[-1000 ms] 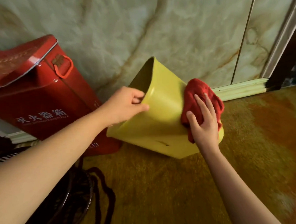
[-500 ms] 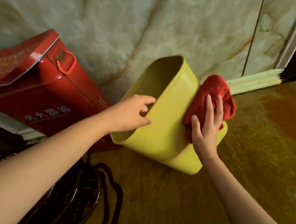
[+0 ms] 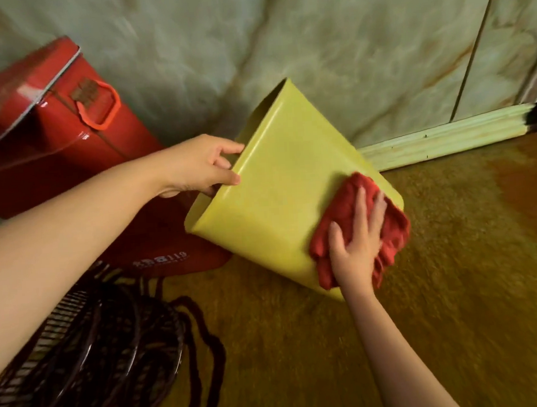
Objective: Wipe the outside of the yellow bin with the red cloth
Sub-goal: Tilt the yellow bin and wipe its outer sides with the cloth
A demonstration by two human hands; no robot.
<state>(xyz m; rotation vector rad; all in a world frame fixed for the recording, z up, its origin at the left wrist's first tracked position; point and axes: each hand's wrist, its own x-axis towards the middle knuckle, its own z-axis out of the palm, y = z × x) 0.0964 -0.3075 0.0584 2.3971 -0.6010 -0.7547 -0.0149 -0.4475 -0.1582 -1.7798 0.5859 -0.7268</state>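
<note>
The yellow bin [image 3: 278, 183] is tilted with its mouth turned to the left and a broad flat side facing me, its base end low at the right. My left hand [image 3: 202, 166] grips the bin's rim at the left edge, thumb on the outside. The red cloth [image 3: 343, 217] is bunched against the bin's lower right side near the base corner. My right hand [image 3: 358, 248] lies flat on the cloth, fingers spread, pressing it onto the bin. The bin's inside is hidden.
A red metal box [image 3: 69, 146] with a handle and white lettering stands at the left against the marble wall [image 3: 345, 41]. A dark wire fan guard [image 3: 91, 355] and cord [image 3: 206, 333] lie at the lower left. A skirting board [image 3: 445, 136] runs at the right; brown carpet [image 3: 454, 286] covers the floor.
The bin has turned so its mouth faces left and a flat side faces me. My right hand has slid the cloth down toward the base corner. The view has shifted.
</note>
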